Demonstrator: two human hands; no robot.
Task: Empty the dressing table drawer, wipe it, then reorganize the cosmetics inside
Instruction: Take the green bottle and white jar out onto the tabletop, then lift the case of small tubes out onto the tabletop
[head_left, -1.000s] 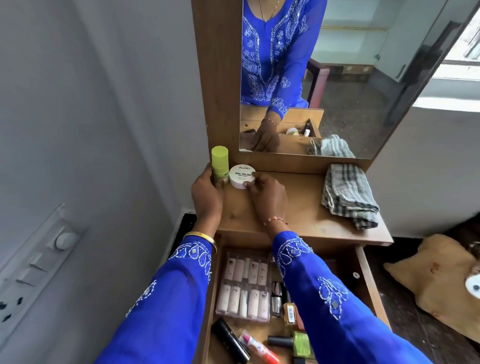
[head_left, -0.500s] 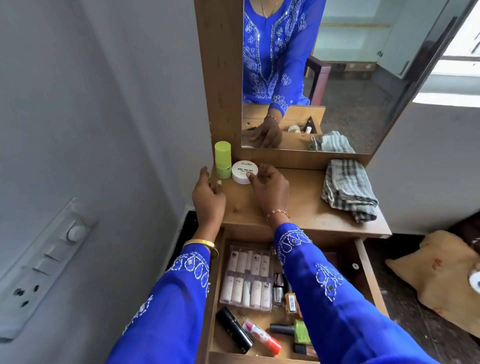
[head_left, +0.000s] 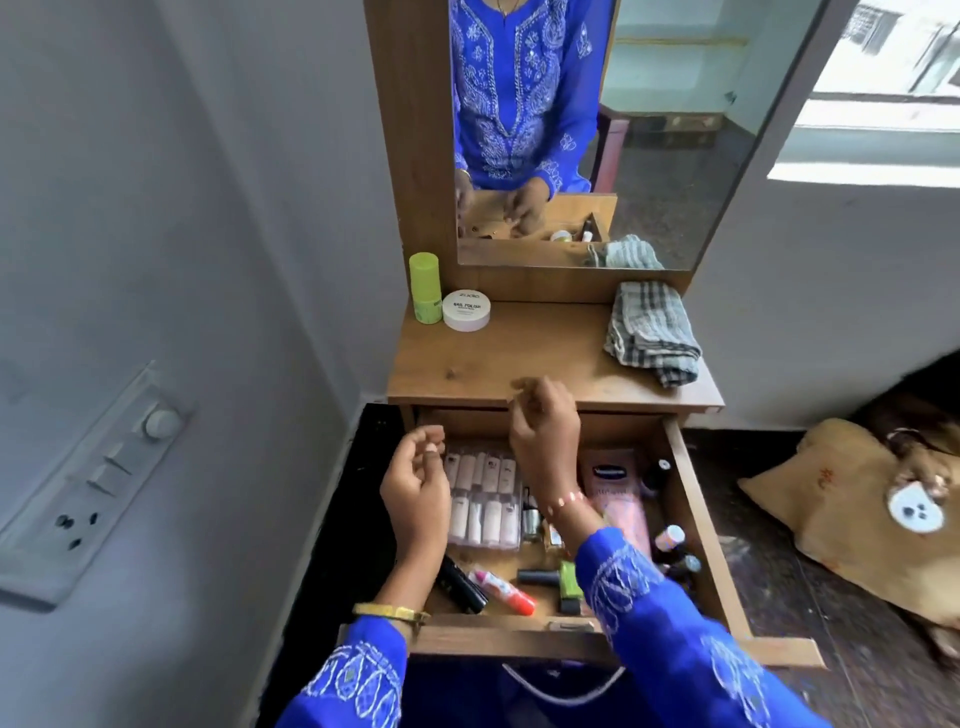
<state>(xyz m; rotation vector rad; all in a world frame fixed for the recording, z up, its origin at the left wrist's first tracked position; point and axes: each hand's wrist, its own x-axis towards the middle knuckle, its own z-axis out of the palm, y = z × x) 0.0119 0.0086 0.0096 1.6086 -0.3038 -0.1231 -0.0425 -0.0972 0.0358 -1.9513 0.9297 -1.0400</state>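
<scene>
Both our hands hovered empty over the open drawer (head_left: 696, 499), the left hand (head_left: 415, 483) and the right hand (head_left: 545, 426) loosely curled and holding nothing. Most cosmetics lay inside it: the clear case of tubes (head_left: 483, 499), a pink tube (head_left: 618, 499), a black stick (head_left: 462, 582) and a red-tipped pen (head_left: 501, 590). We judged the small bottles (head_left: 670, 538) along the right wall could topple or roll if a sleeve brushed them. On the bench (head_left: 519, 364) stood the green bottle (head_left: 425, 288) just beside the white jar (head_left: 466, 310), with the checked cloth (head_left: 649, 332) well apart on the right.
</scene>
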